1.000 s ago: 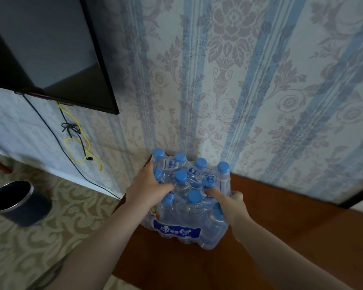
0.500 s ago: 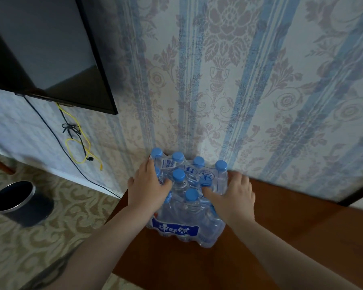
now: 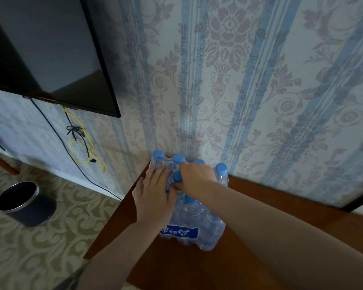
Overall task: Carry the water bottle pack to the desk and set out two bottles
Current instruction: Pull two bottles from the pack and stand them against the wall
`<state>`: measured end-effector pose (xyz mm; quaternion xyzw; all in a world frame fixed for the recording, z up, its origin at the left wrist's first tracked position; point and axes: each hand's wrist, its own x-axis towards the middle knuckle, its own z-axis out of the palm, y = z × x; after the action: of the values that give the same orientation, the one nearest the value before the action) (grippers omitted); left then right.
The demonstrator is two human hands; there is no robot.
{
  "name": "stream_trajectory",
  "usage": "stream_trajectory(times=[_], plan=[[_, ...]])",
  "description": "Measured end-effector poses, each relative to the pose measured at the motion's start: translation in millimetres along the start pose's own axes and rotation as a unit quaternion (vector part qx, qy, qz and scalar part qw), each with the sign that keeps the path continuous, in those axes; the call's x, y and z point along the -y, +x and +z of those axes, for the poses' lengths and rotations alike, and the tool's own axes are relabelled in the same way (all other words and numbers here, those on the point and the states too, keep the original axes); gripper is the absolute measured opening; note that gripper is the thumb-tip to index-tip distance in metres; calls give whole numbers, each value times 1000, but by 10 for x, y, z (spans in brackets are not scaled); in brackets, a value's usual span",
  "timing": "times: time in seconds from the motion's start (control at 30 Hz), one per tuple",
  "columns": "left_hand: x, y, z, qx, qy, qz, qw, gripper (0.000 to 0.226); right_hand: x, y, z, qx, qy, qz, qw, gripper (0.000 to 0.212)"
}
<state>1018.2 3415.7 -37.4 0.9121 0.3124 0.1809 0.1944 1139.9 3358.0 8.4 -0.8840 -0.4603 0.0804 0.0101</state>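
Observation:
The water bottle pack (image 3: 194, 223), clear bottles with blue caps in shrink wrap, stands on the brown wooden desk (image 3: 172, 266) at its far left corner, against the wallpapered wall. My left hand (image 3: 153, 197) lies flat on the pack's left top with its fingers spread. My right hand (image 3: 194, 176) is curled over the top middle of the pack, its fingers hooked into the wrap beside a blue cap (image 3: 177, 176). Both hands hide several caps.
A black wall-mounted TV (image 3: 50, 49) hangs at the upper left, with black and yellow cables (image 3: 82, 147) dangling below it. A dark round bin (image 3: 25, 204) stands on the patterned carpet to the left of the desk. The desk top stretches away to the right.
My right hand has moved from the pack's right side to its top middle and curled there. My left hand has flattened out over the left side. The pack has stayed in place.

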Motion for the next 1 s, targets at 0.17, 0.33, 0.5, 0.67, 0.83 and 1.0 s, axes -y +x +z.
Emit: stream_trajectory(times=[0.17,0.33,0.5,0.67,0.83,1.0], plan=[[-8,-29,-7,14,61,17,998,52,-91,7,109,-53,21,-32,998,36],[34,20,-41,50,89,44,994,57,-307,-83,-50,-167,227,-23,959,34],[10,0,-27,60,92,36,993,57,-466,-346,-390,-249,280,-43,926,33],[-67,68,-58,61,48,33,996,59,-725,-639,-1068,-417,374,10,828,28],[-281,175,36,47,23,-1,999,54,-1124,-1087,-1291,-451,325,54,830,31],[-279,198,119,34,96,8,995,53,-1540,-1416,-858,-424,239,154,860,33]])
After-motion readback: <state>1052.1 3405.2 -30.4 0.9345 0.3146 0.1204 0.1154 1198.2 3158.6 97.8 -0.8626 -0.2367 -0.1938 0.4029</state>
